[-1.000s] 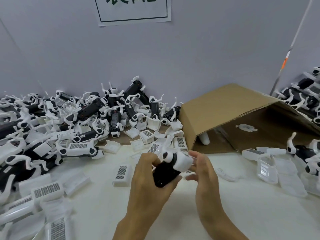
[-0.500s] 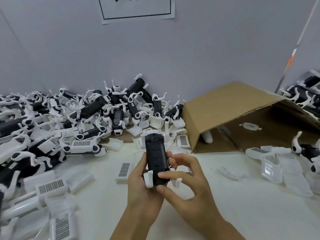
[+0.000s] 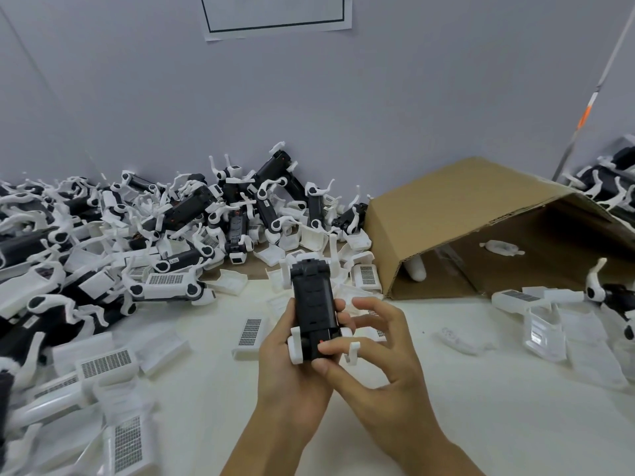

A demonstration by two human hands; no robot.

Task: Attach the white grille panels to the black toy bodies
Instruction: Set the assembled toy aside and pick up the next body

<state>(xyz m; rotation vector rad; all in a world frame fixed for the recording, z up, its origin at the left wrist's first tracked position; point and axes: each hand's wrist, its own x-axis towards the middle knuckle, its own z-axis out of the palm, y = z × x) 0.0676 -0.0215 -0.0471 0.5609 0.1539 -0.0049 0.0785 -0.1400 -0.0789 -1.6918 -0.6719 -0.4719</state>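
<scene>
A black toy body [image 3: 312,305] with white legs stands upright above the table's middle, its black underside facing me. My left hand [image 3: 288,369] grips it from the left and below. My right hand [image 3: 374,359] touches it from the right, thumb pressed on its lower end near a small red spot, fingers spread beside it. A loose white grille panel [image 3: 250,333] lies flat on the table just left of my hands. More white grille panels [image 3: 104,362] lie at the lower left.
A large heap of black-and-white toy bodies [image 3: 144,228] fills the left and back along the wall. A tipped cardboard box [image 3: 457,214] lies open at the right. More toys and clear-white parts [image 3: 546,334] sit at far right.
The toy was turned from lying sideways in both hands to standing upright with its black underside toward me. My right thumb settled on its lower end; the view moved slightly closer.
</scene>
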